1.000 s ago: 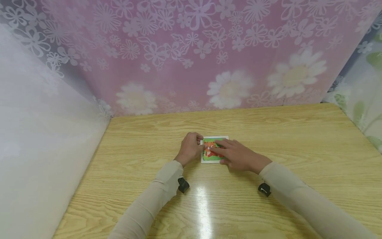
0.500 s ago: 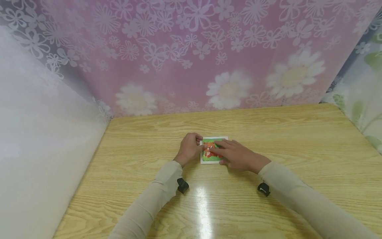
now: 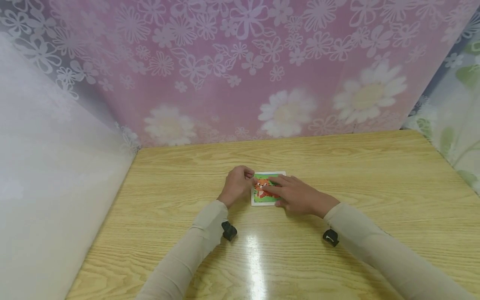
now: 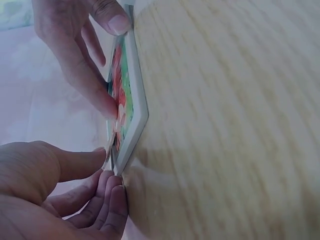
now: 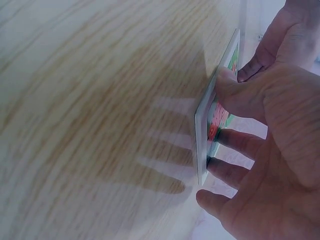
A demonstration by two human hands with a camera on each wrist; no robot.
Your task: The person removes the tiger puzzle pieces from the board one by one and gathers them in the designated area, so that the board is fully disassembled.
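A small square picture puzzle with a white frame [image 3: 264, 204] lies flat on the table, showing an orange tiger [image 3: 260, 192] on green. My left hand [image 3: 236, 184] is at its left edge. In the left wrist view, its thumb and fingertips pinch a thin flat puzzle piece [image 4: 108, 157], tilted up at the frame's corner. Across the picture's right part lies my right hand [image 3: 301, 196], fingers spread and touching the surface. Its thumb [image 5: 227, 85] rests along the near side of the frame in the right wrist view. The right fingers hide part of the tiger.
The wood-grain table [image 3: 180, 175] extends around the puzzle. A pink flowered curtain [image 3: 225, 96] hangs behind it, with a white wall of cloth [image 3: 63, 166] on the left. Black wrist cameras [image 3: 229, 231] sit under both sleeves.
My left thumb has drawn back slightly from the picture, lifting a little and uncovering more of the tiger's left side. The right hand stays in place on the puzzle.
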